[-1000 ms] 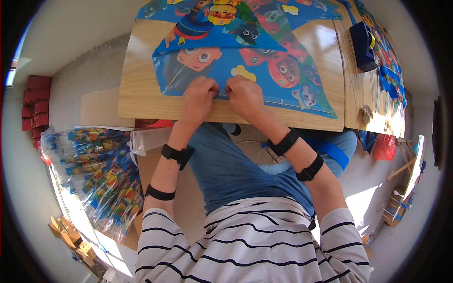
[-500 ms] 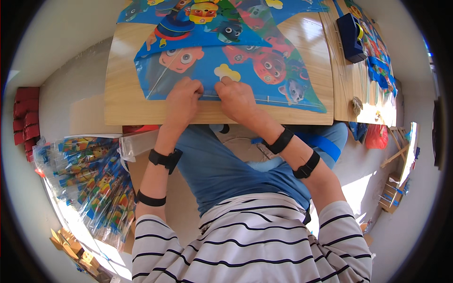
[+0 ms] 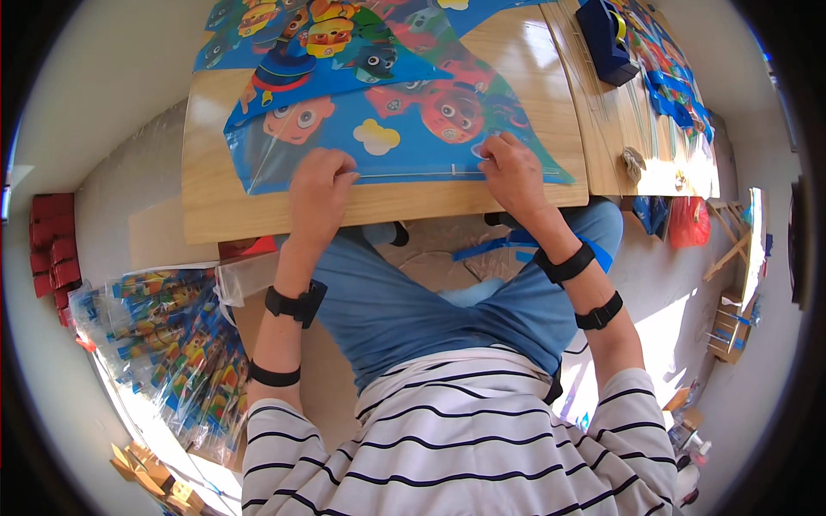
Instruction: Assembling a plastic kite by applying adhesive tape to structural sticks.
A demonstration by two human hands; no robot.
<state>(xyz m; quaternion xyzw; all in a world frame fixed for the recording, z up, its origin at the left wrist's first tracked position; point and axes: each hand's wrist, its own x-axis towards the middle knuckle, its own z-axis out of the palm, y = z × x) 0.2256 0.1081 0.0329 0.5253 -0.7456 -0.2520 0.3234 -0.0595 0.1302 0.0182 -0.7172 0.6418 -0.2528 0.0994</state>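
Observation:
A blue plastic sheet (image 3: pixel 404 159) printed with cartoon figures lies near the front edge of the table, shaped like a kite sail and partly folded over. Along its near edge runs a thin white rod (image 3: pixel 413 176). My left hand (image 3: pixel 320 185) is closed at that edge, thumb and fingertips pinching the sheet by the rod's left part. Farther right, my right hand (image 3: pixel 518 176) is closed above the sheet near its right corner. A small clear piece (image 3: pixel 477 150), perhaps tape, shows at its fingertips. The fingers partly hide what they pinch.
A dark blue tape dispenser (image 3: pixel 607 43) stands on the adjoining right table, beside thin rods (image 3: pixel 602 112) and more printed sheets (image 3: pixel 671 77). A pile of bagged printed sheets (image 3: pixel 172 344) lies at my left. Red boxes (image 3: pixel 53 249) are stacked by the left wall.
My right hand has moved right along the sheet, away from my left hand, uncovering more of the near edge. The left hand remains at that edge. The whole view has shifted slightly.

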